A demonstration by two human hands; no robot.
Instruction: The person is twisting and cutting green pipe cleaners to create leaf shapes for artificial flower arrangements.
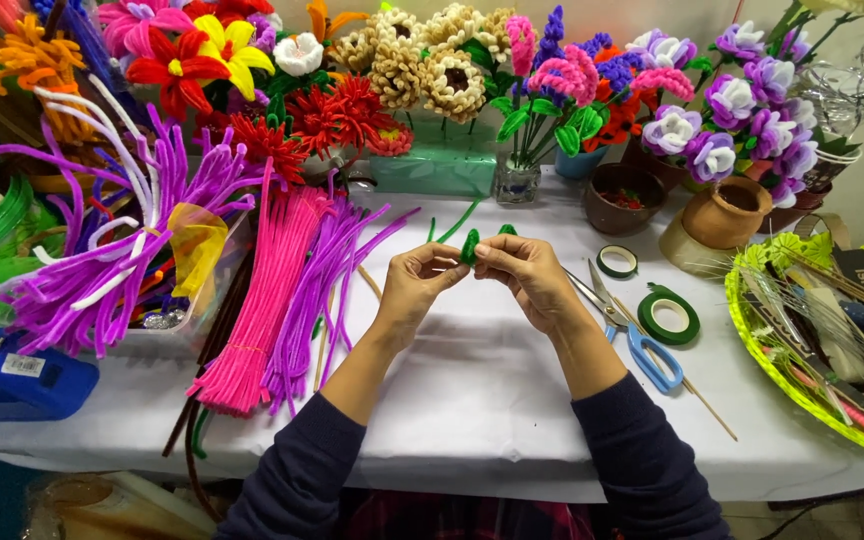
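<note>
My left hand (417,283) and my right hand (527,275) meet above the middle of the white table (472,400). Between their fingertips they pinch a small green pipe-cleaner piece (470,246), bent into a curled loop. Another green pipe-cleaner bit (506,230) pokes out just behind my right hand, and a thin green strand (457,222) lies on the cloth beyond. Both forearms wear dark blue sleeves.
Pink pipe cleaners (262,300) and purple ones (317,290) lie left. Blue-handled scissors (632,335) and two rolls of green tape (669,315) (617,261) sit right. A green basket (802,390) stands far right; pipe-cleaner flowers (452,70) and pots (727,210) line the back.
</note>
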